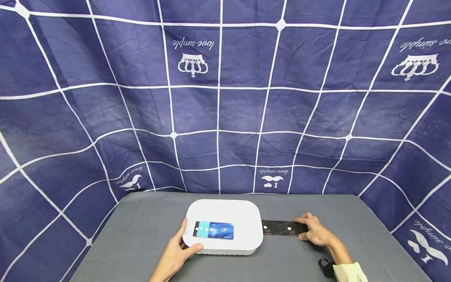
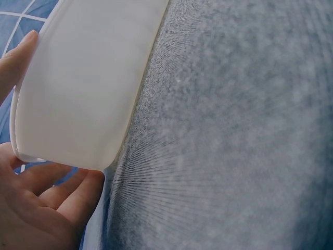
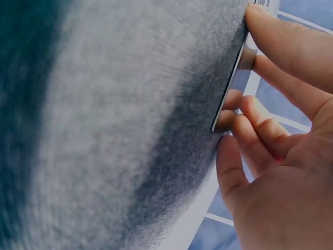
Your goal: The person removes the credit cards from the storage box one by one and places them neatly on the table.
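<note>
A white lidded box (image 1: 244, 217) stands on the grey surface. My left hand (image 1: 176, 248) grips its left end, thumb on the near edge of the lid and fingers along the side; the left wrist view shows the fingertips against the box's wall (image 2: 88, 88). On the lid lie a blue VIP card (image 1: 222, 231), a light blue card (image 1: 202, 230) and a black card (image 1: 195, 230), overlapping. Right of the box, two black VIP cards (image 1: 273, 228) lie in a row. My right hand (image 1: 315, 231) holds the right-hand black card (image 1: 291, 229) by its edges, thumb near, fingers far.
A grey cloth-covered table (image 1: 141, 227) extends around the box. Behind and at the sides hangs a blue curtain (image 1: 239, 109) with white grid lines. A black strap (image 1: 327, 268) is around my right wrist, beside a pale sleeve (image 1: 350, 272).
</note>
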`<state>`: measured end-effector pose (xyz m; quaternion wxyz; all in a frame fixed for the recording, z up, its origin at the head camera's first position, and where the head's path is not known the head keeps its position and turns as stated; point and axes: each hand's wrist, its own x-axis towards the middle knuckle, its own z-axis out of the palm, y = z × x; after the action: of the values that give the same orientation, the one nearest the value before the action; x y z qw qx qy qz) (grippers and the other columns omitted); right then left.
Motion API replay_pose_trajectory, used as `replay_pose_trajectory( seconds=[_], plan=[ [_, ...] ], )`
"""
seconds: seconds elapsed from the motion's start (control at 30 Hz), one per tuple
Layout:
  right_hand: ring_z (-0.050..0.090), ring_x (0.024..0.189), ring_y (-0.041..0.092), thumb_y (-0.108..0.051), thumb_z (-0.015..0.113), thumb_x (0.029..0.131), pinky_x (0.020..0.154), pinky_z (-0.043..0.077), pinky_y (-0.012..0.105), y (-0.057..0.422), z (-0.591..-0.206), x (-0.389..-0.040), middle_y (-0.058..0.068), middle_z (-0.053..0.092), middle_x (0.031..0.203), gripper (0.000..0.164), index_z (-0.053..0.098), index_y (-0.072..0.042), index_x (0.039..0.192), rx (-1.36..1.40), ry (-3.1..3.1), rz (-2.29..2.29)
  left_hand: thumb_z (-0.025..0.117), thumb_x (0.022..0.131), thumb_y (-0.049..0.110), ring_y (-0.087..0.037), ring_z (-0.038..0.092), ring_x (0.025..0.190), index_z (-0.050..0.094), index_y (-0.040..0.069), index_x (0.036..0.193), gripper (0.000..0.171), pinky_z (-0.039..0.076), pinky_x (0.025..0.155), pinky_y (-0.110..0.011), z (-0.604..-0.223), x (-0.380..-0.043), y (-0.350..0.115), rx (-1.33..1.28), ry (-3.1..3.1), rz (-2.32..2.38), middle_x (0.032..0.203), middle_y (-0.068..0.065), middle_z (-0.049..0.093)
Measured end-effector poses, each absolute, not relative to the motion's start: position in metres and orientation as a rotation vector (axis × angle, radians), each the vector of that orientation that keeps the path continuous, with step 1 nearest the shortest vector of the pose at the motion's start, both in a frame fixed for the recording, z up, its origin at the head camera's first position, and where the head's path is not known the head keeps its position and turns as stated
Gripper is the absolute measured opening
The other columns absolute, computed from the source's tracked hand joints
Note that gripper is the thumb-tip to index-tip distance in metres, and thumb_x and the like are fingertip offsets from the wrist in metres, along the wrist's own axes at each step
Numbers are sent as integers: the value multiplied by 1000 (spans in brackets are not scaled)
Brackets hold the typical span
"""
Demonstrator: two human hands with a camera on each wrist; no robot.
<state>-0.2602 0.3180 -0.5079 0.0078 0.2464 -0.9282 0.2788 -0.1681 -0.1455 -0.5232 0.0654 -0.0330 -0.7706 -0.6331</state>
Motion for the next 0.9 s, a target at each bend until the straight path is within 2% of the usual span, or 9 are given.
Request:
replay_pose_trajectory(
  seconds=[0.33,0.57,0.9],
  plan=[
    [46,99,32,-6,83,65,85,38,47,322,-510,-262,9,52,105,52,68,6,114,695,-2937,944,86,76,10,-35,50,123,19,-8,153,104,47,91,-24,-523,-169,-145,-82,-2320,-1933,152,-30,32],
    [45,99,30,-7,81,65,85,37,45,322,-511,-262,7,51,104,53,68,6,115,660,-2962,970,86,77,13,-36,48,125,18,-8,153,104,46,95,-29,-523,-169,-146,-95,-2336,-1914,153,-30,30],
    [43,98,27,-11,83,66,82,36,42,322,-512,-262,6,50,105,54,70,2,117,658,-2955,1009,86,77,11,-38,48,125,19,-8,153,103,46,95,-30,-521,-168,-146,-93,-2325,-1926,153,-29,30]
  ],
)
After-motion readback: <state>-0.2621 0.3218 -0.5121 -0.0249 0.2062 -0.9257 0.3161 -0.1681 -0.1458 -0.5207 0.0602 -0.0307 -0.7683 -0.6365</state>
